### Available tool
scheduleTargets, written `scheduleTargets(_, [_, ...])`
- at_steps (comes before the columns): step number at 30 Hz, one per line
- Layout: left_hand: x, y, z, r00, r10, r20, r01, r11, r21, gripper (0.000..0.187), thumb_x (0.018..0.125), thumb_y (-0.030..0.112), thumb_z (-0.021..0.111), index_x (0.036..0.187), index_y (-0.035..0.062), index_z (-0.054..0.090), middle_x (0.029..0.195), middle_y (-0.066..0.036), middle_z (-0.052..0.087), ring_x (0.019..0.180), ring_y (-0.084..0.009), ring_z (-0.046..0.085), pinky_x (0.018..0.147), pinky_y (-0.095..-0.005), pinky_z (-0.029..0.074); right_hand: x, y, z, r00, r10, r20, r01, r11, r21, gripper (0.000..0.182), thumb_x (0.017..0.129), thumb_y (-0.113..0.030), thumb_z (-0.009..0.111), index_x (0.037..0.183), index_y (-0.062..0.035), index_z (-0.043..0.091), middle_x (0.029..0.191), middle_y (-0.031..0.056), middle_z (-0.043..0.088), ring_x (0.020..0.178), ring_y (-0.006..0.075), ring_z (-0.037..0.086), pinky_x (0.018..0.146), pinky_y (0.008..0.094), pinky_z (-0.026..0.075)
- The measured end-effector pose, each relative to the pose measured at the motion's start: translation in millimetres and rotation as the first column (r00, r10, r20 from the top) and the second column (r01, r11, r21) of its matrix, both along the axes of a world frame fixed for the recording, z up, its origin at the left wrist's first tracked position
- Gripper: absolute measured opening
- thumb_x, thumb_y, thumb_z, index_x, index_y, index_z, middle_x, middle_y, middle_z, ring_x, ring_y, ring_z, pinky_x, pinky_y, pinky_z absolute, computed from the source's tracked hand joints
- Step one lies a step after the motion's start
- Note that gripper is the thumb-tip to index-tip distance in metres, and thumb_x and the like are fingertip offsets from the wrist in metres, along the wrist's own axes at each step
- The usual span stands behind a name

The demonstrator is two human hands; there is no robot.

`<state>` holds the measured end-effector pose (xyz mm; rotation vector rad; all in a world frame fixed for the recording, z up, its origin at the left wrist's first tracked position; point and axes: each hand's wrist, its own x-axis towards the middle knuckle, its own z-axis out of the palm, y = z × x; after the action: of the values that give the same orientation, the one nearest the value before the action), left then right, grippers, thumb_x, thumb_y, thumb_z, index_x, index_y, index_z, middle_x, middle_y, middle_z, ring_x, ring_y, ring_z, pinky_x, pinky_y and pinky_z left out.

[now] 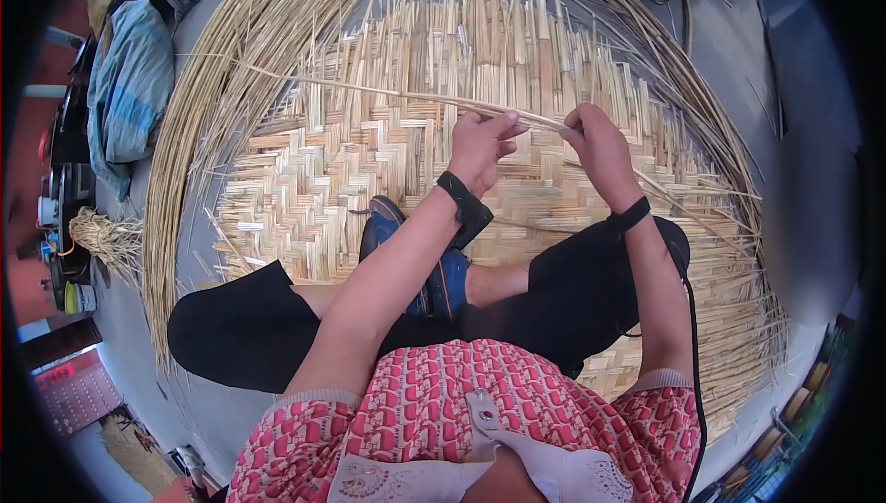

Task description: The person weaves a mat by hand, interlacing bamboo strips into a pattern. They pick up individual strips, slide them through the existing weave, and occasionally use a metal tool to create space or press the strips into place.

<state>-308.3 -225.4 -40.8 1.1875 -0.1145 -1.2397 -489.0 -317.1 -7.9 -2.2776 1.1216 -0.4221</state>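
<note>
A long, thin reed (360,89) stretches from the left bundle across the woven mat (305,180) to my hands. My right hand (600,148) pinches it between thumb and fingertips. Just to the left, my left hand (478,150) has thumb and forefinger closed on the same reed, its other fingers loosely curled. Both hands are above the mat, whose herringbone weave ends in loose, upright strips (544,41) along the far edge. I sit cross-legged on the mat, with a blue shoe (449,281) showing below my left hand.
A thick bundle of reeds (212,88) lies along the left side, and more reeds (683,69) curve round the right. A blue-and-white sack (132,78) and a tied straw bunch (103,237) are at far left. Grey floor (120,328) borders the mat.
</note>
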Motion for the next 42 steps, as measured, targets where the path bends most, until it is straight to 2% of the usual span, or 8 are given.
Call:
scheduleTargets(4, [-1, 2, 3, 0.967, 0.044, 0.251, -0.017, 0.994, -0.107, 0.013, 0.089, 0.010, 0.073, 0.098, 0.0041, 0.066, 0.092, -0.003, 0.066, 0.082, -0.0103, 0.064, 0.060, -0.0233, 0.049, 8, -2, -6, 0.995, 0.019, 0.102, -0.048, 0.957, 0.287, 0.019, 0.091, -0.015, 0.067, 0.100, -0.0029, 0.056, 0.077, 0.0119, 0.066, 0.070, 0.0261, 0.066, 0.064, 0.0374, 0.050])
scheduleTargets(6, [22, 0, 5, 0.534, 0.364, 0.763, -0.156, 0.929, -0.334, 0.011, 0.090, 0.011, 0.072, 0.097, 0.0025, 0.069, 0.092, -0.003, 0.065, 0.077, -0.0088, 0.060, 0.062, -0.0226, 0.047, 3, -12, -13, 0.983, 0.033, 0.180, -0.104, 0.911, 0.399, 0.018, 0.093, -0.018, 0.066, 0.101, -0.0021, 0.059, 0.074, 0.0094, 0.067, 0.067, 0.0186, 0.067, 0.060, 0.0320, 0.050])
scheduleTargets(14, [60, -14, -8, 0.891, 0.027, 0.454, 0.099, 0.963, -0.250, 0.016, 0.097, 0.009, 0.062, 0.109, -0.0006, 0.065, 0.099, -0.011, 0.070, 0.087, -0.0147, 0.068, 0.074, -0.0285, 0.062, 51, -42, -36, 0.987, -0.022, 0.157, -0.102, 0.667, 0.738, 0.023, 0.094, -0.026, 0.065, 0.092, -0.0027, 0.065, 0.074, 0.0091, 0.068, 0.068, 0.0194, 0.068, 0.057, 0.0300, 0.050])
scheduleTargets(20, [125, -7, -39, 0.827, 0.439, 0.352, -0.366, 0.894, -0.257, 0.022, 0.098, 0.010, 0.061, 0.116, -0.0019, 0.060, 0.102, -0.017, 0.070, 0.085, -0.0179, 0.070, 0.072, -0.0279, 0.062, 88, -135, -123, 0.997, -0.020, -0.079, 0.016, 0.999, -0.050, 0.026, 0.094, -0.023, 0.059, 0.096, 0.0024, 0.062, 0.085, 0.0228, 0.068, 0.086, 0.0411, 0.065, 0.078, 0.0461, 0.052])
scheduleTargets(27, [123, -14, -60, 0.837, 0.490, 0.244, -0.459, 0.871, -0.176, 0.025, 0.098, 0.011, 0.061, 0.118, -0.0017, 0.057, 0.106, -0.018, 0.069, 0.084, -0.0182, 0.069, 0.075, -0.0284, 0.062, 109, -165, -91, 0.973, -0.228, 0.037, 0.099, 0.557, 0.824, 0.027, 0.088, -0.025, 0.072, 0.100, -0.0016, 0.065, 0.095, 0.0113, 0.070, 0.089, 0.0198, 0.067, 0.080, 0.0350, 0.052])
scheduleTargets(31, [121, -31, -70, 0.777, 0.609, 0.157, -0.570, 0.788, -0.234, 0.024, 0.098, 0.011, 0.061, 0.119, -0.0014, 0.057, 0.108, -0.018, 0.068, 0.085, -0.0186, 0.069, 0.075, -0.0293, 0.062, 85, -147, -90, 0.956, -0.208, 0.208, -0.058, 0.562, 0.825, 0.027, 0.089, -0.025, 0.073, 0.107, -0.0066, 0.067, 0.096, -0.0015, 0.067, 0.090, 0.0102, 0.062, 0.080, 0.0298, 0.048])
scheduleTargets(38, [38, -90, -55, 0.968, 0.251, 0.008, -0.246, 0.954, -0.170, 0.025, 0.096, 0.010, 0.064, 0.118, 0.0016, 0.058, 0.106, -0.012, 0.068, 0.090, -0.0185, 0.068, 0.076, -0.0292, 0.061, 64, -92, -91, 0.442, -0.640, 0.628, -0.394, 0.491, 0.777, 0.044, 0.098, -0.015, 0.063, 0.139, -0.0035, 0.052, 0.129, 0.0039, 0.060, 0.120, 0.0148, 0.055, 0.107, 0.0313, 0.041])
scheduleTargets(42, [58, -86, -49, 0.887, 0.452, -0.097, -0.461, 0.850, -0.257, 0.024, 0.093, 0.007, 0.067, 0.116, 0.0018, 0.062, 0.105, -0.009, 0.067, 0.089, -0.0175, 0.067, 0.074, -0.0271, 0.060, -5, -91, -75, 0.290, -0.672, 0.681, 0.207, 0.739, 0.641, 0.016, 0.096, -0.008, 0.062, 0.110, -0.0030, 0.069, 0.111, -0.0003, 0.067, 0.101, 0.0096, 0.061, 0.081, 0.0273, 0.054])
